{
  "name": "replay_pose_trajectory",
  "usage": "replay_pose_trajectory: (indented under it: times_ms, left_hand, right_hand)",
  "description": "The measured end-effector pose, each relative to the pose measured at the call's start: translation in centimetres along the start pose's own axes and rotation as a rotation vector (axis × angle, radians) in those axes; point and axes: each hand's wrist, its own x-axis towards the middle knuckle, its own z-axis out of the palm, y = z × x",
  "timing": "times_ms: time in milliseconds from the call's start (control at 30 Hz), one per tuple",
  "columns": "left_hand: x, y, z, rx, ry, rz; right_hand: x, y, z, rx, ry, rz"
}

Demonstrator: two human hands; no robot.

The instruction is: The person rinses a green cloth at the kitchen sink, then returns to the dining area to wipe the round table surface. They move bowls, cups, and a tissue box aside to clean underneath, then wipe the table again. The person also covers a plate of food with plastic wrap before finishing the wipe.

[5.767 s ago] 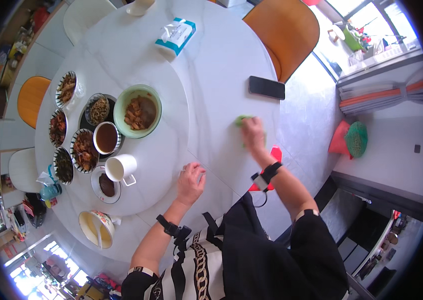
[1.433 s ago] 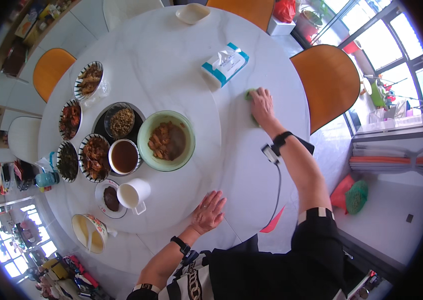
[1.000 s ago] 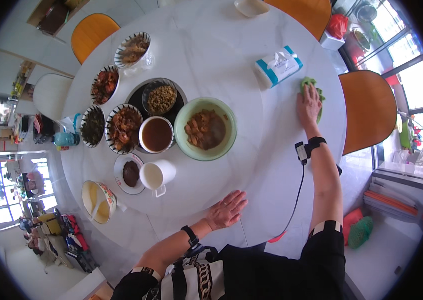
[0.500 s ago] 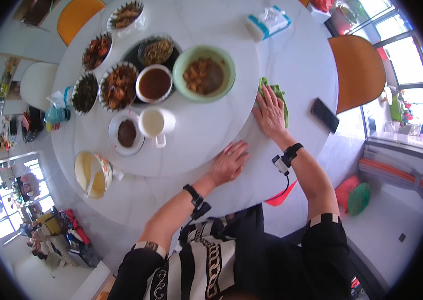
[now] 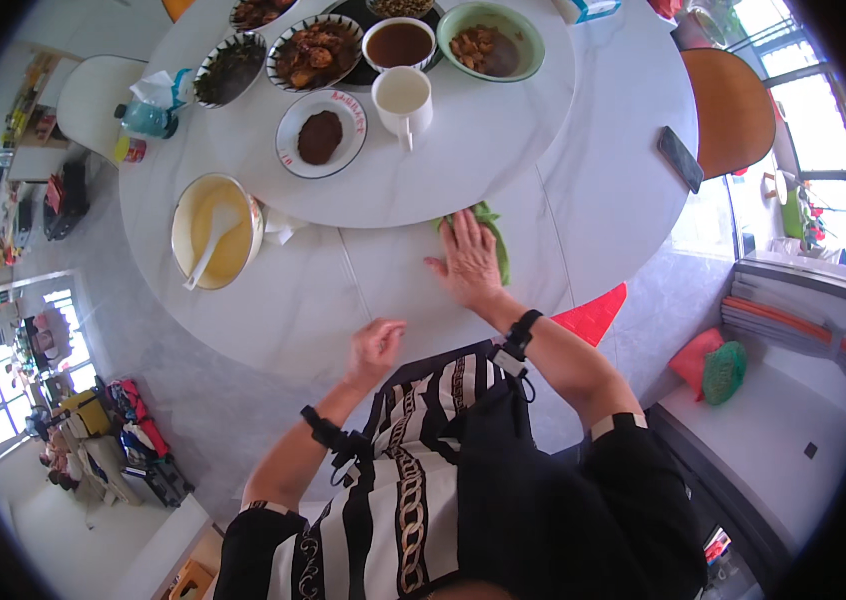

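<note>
My right hand [image 5: 471, 258] lies flat with fingers spread on a crumpled green cloth [image 5: 502, 255], pressing it to the white marble-patterned table [image 5: 413, 275]. The cloth sits beside the rim of the raised round turntable [image 5: 503, 170], mostly covered by the palm. My left hand [image 5: 376, 345] is held at the table's near edge, its fingers curled in and nothing seen in them. Left of both hands stands an enamel bowl [image 5: 254, 225] of yellow liquid with a white spoon [image 5: 205, 255]. A white mug [image 5: 402, 100] is on the turntable.
Near the mug are a plate of brown powder [image 5: 320, 137], a bowl of brown sauce [image 5: 400, 44], a green bowl [image 5: 533, 60] and several food dishes. A phone [image 5: 680, 160] lies near the right edge, by an orange chair [image 5: 733, 115]. Something red [image 5: 595, 315] shows beyond the near edge.
My right hand has slid the green cloth leftward and toward me. My left hand has lifted off the tabletop, drawn back to the near edge and curled its fingers. The view has shifted.
</note>
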Motion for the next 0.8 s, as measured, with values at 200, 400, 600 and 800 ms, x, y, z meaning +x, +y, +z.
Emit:
replay_pose_trajectory:
  times_ms: [200,400,600,800]
  left_hand:
    - [-3.7,-4.7,-5.7,-0.147,0.100,-0.262]
    - [-3.1,-6.4,-11.3,-0.433,0.297,-0.411]
    - [-3.4,-6.6,-15.6,-0.517,0.448,-0.448]
    - [-3.2,-6.3,-14.0,-0.506,0.344,-0.538]
  right_hand:
    - [-2.4,-8.7,2.3,0.182,0.028,-0.287]
    - [-3.5,-8.2,4.5,0.741,0.150,-0.107]
    - [-5.7,1.4,-3.0,0.796,0.198,0.146]
    - [-6.8,-0.8,-0.8,0.158,0.213,-0.014]
